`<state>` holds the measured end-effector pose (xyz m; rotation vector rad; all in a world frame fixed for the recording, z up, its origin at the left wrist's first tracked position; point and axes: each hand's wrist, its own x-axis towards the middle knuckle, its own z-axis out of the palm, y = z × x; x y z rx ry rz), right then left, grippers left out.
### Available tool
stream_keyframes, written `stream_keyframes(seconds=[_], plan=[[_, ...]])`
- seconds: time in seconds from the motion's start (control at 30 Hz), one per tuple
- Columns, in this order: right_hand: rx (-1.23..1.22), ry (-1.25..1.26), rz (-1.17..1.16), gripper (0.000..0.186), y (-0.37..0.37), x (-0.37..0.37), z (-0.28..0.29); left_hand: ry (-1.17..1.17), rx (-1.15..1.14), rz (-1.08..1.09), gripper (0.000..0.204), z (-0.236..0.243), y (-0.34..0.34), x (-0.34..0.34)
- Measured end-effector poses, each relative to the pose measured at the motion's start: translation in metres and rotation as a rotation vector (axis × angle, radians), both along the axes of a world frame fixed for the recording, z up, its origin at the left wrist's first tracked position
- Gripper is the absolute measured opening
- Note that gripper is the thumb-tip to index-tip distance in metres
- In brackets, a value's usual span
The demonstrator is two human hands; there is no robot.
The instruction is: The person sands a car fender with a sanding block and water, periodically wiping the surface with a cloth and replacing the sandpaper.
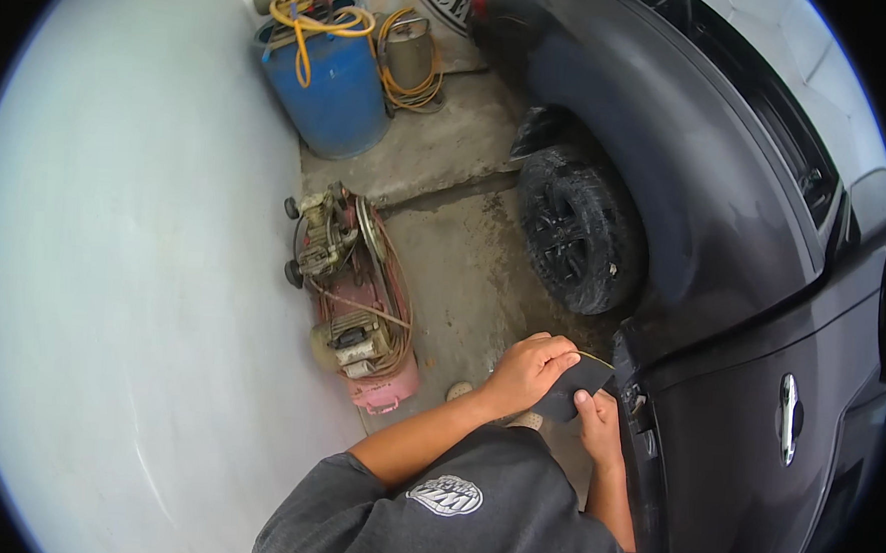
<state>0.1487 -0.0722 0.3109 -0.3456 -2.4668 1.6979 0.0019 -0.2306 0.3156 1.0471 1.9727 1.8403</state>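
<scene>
Between my two hands is a thin, dark grey sheet of sandpaper (561, 395) with a thin yellowish upper edge. My left hand (530, 373) is closed on its upper left part, fingers bent over the edge. On its right side, my right hand (601, 423) pinches the sheet, the thumb lying on the dark face. The sheet is held in front of my body, beside the lower edge of a dark grey car (731, 322). Duller, bluish patches show on the panel around the wheel arch.
Ahead stands the car's wheel (578, 229), its tire whitish with smears. On the left, a pink air compressor (377, 381) lies along a pale wall (153, 261). Farther back are a blue barrel (332, 100) with a yellow hose (306, 29) and a metal canister (410, 54).
</scene>
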Motion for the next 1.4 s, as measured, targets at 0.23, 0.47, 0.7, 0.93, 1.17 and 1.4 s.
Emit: stream_keyframes(seconds=[0.23, 0.47, 0.7, 0.93, 1.17, 1.4], plan=[[-0.178, -0.019, -0.126, 0.039, 0.004, 0.017, -0.004, -0.064, 0.037, -0.065, 0.022, 0.015, 0.030, -0.006], [-0.231, 0.025, -0.170, 0.036, 0.004, 0.029, -0.002, -0.153, 0.019, -0.100, 0.024, 0.023, 0.046, -0.005], [-0.316, 0.049, -0.261, 0.038, 0.005, 0.029, -0.009, -0.148, 0.024, -0.143, 0.025, 0.027, 0.048, -0.007], [-0.612, -0.050, -0.176, 0.035, -0.002, 0.012, -0.011, -0.351, -0.047, -0.362, 0.028, 0.017, 0.024, -0.017], [-0.328, 0.169, 0.005, 0.050, -0.027, -0.044, -0.023, -0.638, 0.074, -0.165, 0.031, 0.002, -0.018, -0.029], [-0.335, -0.287, 0.462, 0.083, -0.035, -0.106, -0.002, -0.704, 0.405, 0.096, 0.030, -0.019, -0.030, -0.042]])
